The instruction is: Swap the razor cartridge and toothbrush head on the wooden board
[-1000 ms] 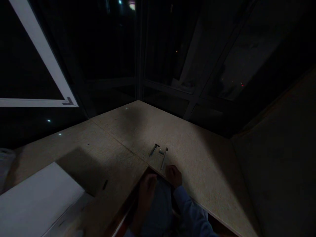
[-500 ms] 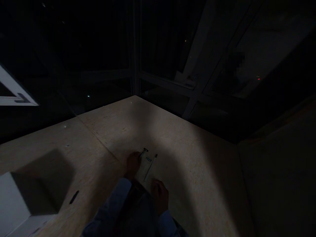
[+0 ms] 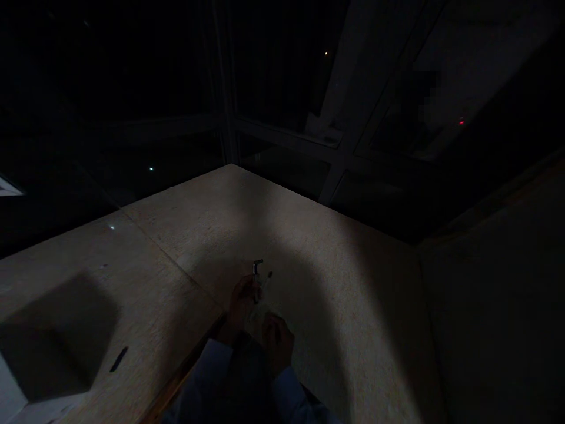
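The scene is very dark. My left hand (image 3: 242, 303) is closed around the shaft of a small metal tool (image 3: 256, 271), which stands nearly upright above the pale chipboard surface (image 3: 335, 282). A second thin metal rod (image 3: 266, 279) lies just right of it on the board. My right hand (image 3: 276, 340) rests curled on the board a little nearer to me; whether it holds anything is hidden by the dark. Both arms wear blue sleeves.
A seam (image 3: 168, 259) runs diagonally across the board. A small dark object (image 3: 118, 359) lies on the left panel beside a white box corner (image 3: 11, 394). Dark window frames (image 3: 282, 138) enclose the far edges. A wooden edge (image 3: 185, 377) shows near my body.
My left hand has closed on the small metal tool and raised it from lying flat to nearly upright. My right hand drew slightly closer. The view shifted right, so the white box slid out.
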{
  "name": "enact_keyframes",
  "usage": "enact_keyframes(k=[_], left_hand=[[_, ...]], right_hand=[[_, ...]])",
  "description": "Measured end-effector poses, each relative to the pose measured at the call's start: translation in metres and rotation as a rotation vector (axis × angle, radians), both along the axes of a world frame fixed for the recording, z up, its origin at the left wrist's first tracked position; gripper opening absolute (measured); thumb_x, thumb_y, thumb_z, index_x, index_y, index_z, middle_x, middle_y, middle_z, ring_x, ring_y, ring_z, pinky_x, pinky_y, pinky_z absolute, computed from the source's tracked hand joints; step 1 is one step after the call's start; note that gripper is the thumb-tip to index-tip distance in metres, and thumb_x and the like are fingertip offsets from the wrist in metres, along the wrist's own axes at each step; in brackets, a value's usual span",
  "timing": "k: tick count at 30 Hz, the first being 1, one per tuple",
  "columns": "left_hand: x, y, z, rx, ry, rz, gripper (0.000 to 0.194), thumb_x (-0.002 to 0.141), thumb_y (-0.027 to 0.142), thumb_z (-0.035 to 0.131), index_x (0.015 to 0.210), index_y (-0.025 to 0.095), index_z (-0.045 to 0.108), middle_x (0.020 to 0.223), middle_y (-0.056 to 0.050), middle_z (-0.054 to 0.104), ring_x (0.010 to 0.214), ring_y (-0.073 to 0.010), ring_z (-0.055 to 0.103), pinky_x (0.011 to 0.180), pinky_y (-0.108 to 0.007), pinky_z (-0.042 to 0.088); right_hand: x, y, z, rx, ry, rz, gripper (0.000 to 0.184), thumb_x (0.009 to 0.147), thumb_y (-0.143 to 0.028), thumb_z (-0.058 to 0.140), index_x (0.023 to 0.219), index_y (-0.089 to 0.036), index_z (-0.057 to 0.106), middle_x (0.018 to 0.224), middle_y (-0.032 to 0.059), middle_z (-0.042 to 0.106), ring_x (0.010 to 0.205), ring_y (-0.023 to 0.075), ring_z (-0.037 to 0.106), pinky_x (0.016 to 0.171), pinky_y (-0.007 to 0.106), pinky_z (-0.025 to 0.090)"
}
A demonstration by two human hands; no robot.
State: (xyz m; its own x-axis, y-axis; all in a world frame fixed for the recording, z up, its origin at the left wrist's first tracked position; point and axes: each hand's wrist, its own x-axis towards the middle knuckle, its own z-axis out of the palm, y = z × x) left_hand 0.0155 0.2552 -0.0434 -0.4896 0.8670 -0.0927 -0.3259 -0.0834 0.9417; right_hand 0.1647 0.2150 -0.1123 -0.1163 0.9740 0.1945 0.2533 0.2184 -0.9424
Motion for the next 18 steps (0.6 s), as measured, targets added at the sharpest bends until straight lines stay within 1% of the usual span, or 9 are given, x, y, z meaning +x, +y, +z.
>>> enact_keyframes(k=[2, 4, 7, 8, 11, 12, 14, 16, 18], left_hand=[[0.022, -0.001, 0.010, 0.006, -0.261, -0.142, 0.029, 0.069, 0.034, 0.078, 0.087, 0.017, 0.063, 0.068, 0.000, 0.062, 0.054, -0.0128, 0.057, 0.051, -0.025, 0.042], [0.039, -0.002, 0.016, -0.042, -0.417, -0.282, 0.029, 0.066, 0.029, 0.077, 0.085, 0.017, 0.060, 0.069, 0.001, 0.062, 0.049, -0.0109, 0.055, 0.046, -0.024, 0.039], [0.055, -0.005, 0.019, -0.152, -0.460, -0.492, 0.023, 0.067, 0.027, 0.070, 0.084, 0.016, 0.058, 0.061, 0.003, 0.057, 0.039, -0.0077, 0.045, 0.039, -0.021, 0.031], [0.058, -0.006, 0.019, -0.183, -0.447, -0.547, 0.022, 0.068, 0.028, 0.069, 0.083, 0.016, 0.058, 0.059, 0.004, 0.055, 0.038, -0.0070, 0.043, 0.037, -0.020, 0.027], [0.068, -0.008, 0.017, -0.250, -0.417, -0.665, 0.024, 0.071, 0.033, 0.070, 0.083, 0.016, 0.059, 0.057, 0.004, 0.053, 0.035, -0.0060, 0.038, 0.036, -0.020, 0.021], [0.072, -0.009, 0.016, -0.268, -0.414, -0.697, 0.027, 0.073, 0.038, 0.070, 0.084, 0.015, 0.060, 0.057, 0.004, 0.053, 0.035, -0.0058, 0.037, 0.036, -0.019, 0.021], [0.079, -0.010, 0.015, -0.290, -0.419, -0.753, 0.035, 0.077, 0.048, 0.069, 0.086, 0.015, 0.061, 0.056, 0.003, 0.053, 0.034, -0.0055, 0.036, 0.036, -0.020, 0.020], [0.088, -0.009, 0.013, -0.293, -0.442, -0.796, 0.038, 0.081, 0.052, 0.068, 0.088, 0.014, 0.063, 0.057, 0.003, 0.053, 0.035, -0.0059, 0.038, 0.037, -0.020, 0.023], [0.098, -0.007, 0.011, -0.309, -0.475, -0.814, 0.036, 0.083, 0.049, 0.069, 0.086, 0.014, 0.065, 0.057, 0.002, 0.054, 0.038, -0.0068, 0.042, 0.039, -0.020, 0.026]], right_hand=[[-0.002, 0.001, 0.004, -0.028, 0.043, 0.020, 0.036, 0.093, -0.043, 0.049, 0.099, -0.018, 0.075, 0.089, 0.0101, 0.077, 0.077, 0.0209, 0.072, 0.070, 0.029, 0.057], [-0.001, 0.004, 0.008, -0.086, 0.123, 0.037, 0.034, 0.091, -0.044, 0.052, 0.090, -0.018, 0.074, 0.081, 0.0077, 0.075, 0.071, 0.0198, 0.070, 0.065, 0.028, 0.055], [0.013, 0.009, 0.013, -0.168, 0.278, -0.016, 0.032, 0.086, -0.046, 0.057, 0.079, -0.018, 0.071, 0.075, 0.0062, 0.074, 0.068, 0.0189, 0.067, 0.063, 0.028, 0.054], [0.023, 0.010, 0.015, -0.188, 0.308, -0.043, 0.033, 0.085, -0.048, 0.058, 0.083, -0.018, 0.072, 0.079, 0.0069, 0.075, 0.071, 0.0193, 0.068, 0.065, 0.028, 0.055], [0.068, 0.008, 0.020, -0.253, 0.304, -0.182, 0.037, 0.086, -0.048, 0.059, 0.094, -0.016, 0.075, 0.081, 0.0084, 0.075, 0.069, 0.0190, 0.067, 0.063, 0.028, 0.054], [0.087, 0.005, 0.022, -0.250, 0.268, -0.211, 0.038, 0.087, -0.048, 0.059, 0.096, -0.015, 0.075, 0.080, 0.0091, 0.075, 0.068, 0.0193, 0.067, 0.062, 0.028, 0.054], [0.129, -0.001, 0.026, -0.221, 0.181, -0.256, 0.039, 0.089, -0.050, 0.059, 0.098, -0.015, 0.076, 0.088, 0.0117, 0.076, 0.075, 0.0220, 0.070, 0.064, 0.030, 0.056], [0.170, -0.008, 0.028, -0.104, 0.037, -0.306, 0.037, 0.093, -0.048, 0.055, 0.097, -0.017, 0.075, 0.092, 0.0124, 0.076, 0.080, 0.0238, 0.071, 0.070, 0.034, 0.058], [0.205, -0.014, 0.025, 0.099, -0.190, -0.309, 0.031, 0.095, -0.042, 0.053, 0.097, -0.020, 0.075, 0.097, 0.0121, 0.075, 0.091, 0.0261, 0.070, 0.083, 0.040, 0.058]])
